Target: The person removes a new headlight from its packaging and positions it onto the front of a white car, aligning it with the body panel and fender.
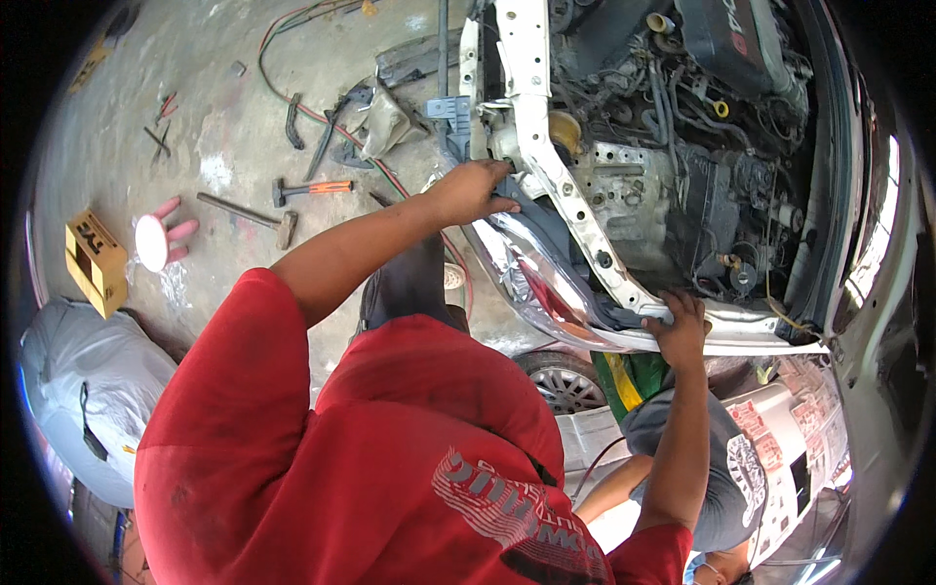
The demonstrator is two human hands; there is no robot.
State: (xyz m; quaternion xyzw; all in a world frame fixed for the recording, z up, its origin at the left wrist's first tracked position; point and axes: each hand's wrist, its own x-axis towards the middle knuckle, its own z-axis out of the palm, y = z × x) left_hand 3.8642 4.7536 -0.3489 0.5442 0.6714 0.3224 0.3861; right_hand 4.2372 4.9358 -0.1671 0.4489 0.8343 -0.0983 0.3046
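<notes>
A car headlight (534, 277) with a clear lens and dark housing sits at the front corner of an open engine bay, against the white metal frame (568, 190). My left hand (475, 192) grips its inner end, thumb and fingers spread around the edge beside the frame. At the outer end, next to the white fender edge, my right hand (680, 327) curls over the headlight's corner. The fingertips of both hands are partly hidden. Behind the frame, the engine bay shows hoses and a dark engine cover (726, 49).
A co-worker in a dark shirt (710, 478) bends low beside my right arm, near a wheel (561, 385). On the floor at left lie an orange-handled hammer (317, 187), a mallet (286, 230), a pink stool (153, 243), a yellow box (96, 263) and a hose (261, 54).
</notes>
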